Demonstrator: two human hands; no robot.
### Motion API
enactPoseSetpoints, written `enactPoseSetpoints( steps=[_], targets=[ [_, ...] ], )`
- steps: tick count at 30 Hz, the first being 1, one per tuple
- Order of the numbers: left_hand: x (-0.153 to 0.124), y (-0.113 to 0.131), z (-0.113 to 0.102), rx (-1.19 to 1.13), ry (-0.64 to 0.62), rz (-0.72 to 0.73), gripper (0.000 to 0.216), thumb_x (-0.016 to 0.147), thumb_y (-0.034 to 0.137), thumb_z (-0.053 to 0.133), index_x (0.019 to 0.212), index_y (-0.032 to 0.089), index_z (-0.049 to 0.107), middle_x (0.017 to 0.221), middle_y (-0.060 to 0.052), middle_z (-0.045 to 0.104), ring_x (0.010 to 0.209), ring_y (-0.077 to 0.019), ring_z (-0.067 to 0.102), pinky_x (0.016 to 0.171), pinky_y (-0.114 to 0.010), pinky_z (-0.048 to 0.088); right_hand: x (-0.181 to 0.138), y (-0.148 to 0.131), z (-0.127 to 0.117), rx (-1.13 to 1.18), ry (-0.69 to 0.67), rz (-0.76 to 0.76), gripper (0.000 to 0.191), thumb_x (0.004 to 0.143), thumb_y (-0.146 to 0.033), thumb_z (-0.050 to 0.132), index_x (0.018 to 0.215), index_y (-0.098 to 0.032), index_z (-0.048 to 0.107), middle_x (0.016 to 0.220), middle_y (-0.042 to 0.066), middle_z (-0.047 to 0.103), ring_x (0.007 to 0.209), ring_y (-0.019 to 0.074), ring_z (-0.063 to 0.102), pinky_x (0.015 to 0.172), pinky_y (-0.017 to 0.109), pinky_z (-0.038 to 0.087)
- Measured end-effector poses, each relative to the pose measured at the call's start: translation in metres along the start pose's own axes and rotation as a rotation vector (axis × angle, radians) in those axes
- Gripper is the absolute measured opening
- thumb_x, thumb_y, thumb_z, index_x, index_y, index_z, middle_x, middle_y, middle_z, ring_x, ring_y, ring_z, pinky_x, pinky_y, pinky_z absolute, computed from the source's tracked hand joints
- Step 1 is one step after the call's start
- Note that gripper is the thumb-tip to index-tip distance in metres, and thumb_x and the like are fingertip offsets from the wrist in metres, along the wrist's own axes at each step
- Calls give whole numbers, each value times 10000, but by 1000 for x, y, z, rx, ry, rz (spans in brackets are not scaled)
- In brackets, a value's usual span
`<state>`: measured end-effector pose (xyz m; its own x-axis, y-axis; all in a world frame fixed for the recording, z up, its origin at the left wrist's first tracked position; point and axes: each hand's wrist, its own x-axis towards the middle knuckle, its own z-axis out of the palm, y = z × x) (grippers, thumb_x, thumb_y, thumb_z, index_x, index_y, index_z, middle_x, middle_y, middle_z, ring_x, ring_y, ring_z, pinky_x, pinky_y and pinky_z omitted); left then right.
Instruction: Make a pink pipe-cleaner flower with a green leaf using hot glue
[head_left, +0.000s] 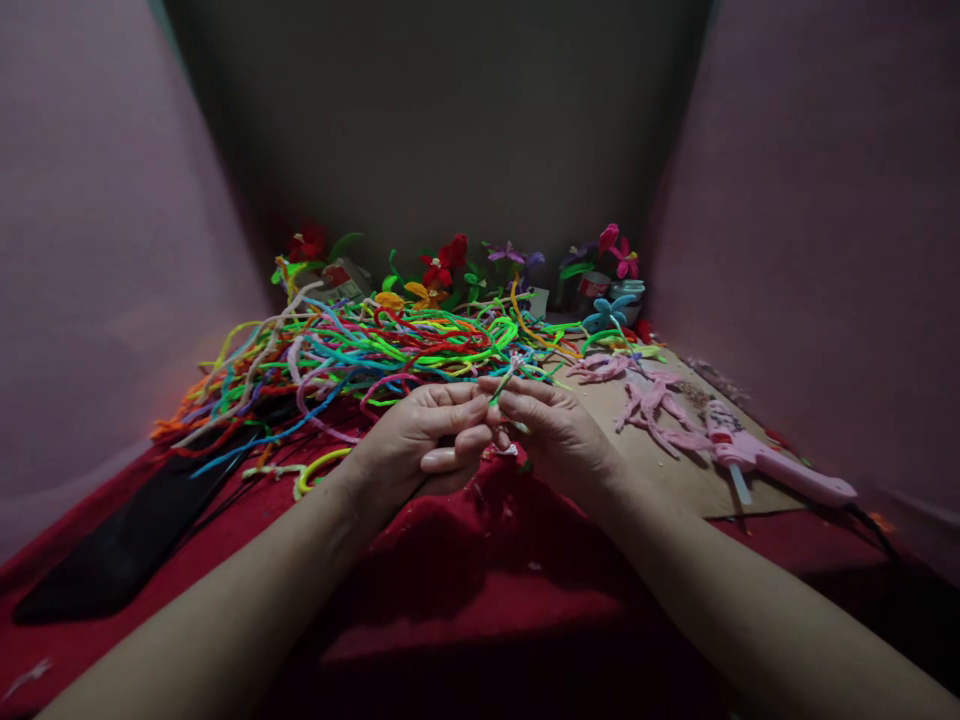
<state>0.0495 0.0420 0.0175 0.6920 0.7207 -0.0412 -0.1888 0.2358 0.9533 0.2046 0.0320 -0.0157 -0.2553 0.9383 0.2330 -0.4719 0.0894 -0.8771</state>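
Observation:
My left hand and my right hand meet above the red cloth in the middle, fingertips nearly touching. Between them they pinch a short green pipe cleaner stem, its upper end tipped with small pale pink bits. The fingers of both hands are closed on it, and its lower part is hidden by them. Right behind the hands lies a big heap of colourful pipe cleaners. Pink fuzzy petal pieces rest on a cardboard sheet to the right.
A pink hot glue gun lies on the cardboard's right side, its cord trailing right. Finished pipe cleaner flowers stand along the back, with a blue flower near a jar. At left is a flat black object on the red cloth.

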Motion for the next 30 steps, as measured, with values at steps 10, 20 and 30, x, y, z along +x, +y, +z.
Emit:
enactPoseSetpoints(
  steps=[10, 20, 30],
  targets=[
    [8, -28, -3, 1253, 460, 746, 79, 818, 203, 515, 805, 158, 579, 668, 8, 577, 579, -84, 520, 565, -193, 402, 2, 8, -1, -8, 254, -11, 146, 639, -277, 744, 739, -179, 705, 711, -26, 615, 515, 54, 464, 460, 198, 340],
    [4, -8, 10, 300, 317, 166, 159, 804, 283, 562, 707, 162, 524, 510, 67, 488, 310, -27, 357, 309, -149, 278, -5, -1, 7, -369, 201, -153, 171, 774, -330, 605, 737, -183, 685, 804, 1, 600, 697, 103, 504, 615, 227, 389],
    [2, -5, 4, 189, 142, 54, 203, 826, 297, 527, 686, 150, 537, 448, 68, 479, 266, -15, 291, 297, -145, 244, 0, 11, -1, -101, 129, -48, 183, 743, -323, 645, 837, -170, 680, 717, -6, 569, 559, 79, 459, 499, 216, 350]
  ],
)
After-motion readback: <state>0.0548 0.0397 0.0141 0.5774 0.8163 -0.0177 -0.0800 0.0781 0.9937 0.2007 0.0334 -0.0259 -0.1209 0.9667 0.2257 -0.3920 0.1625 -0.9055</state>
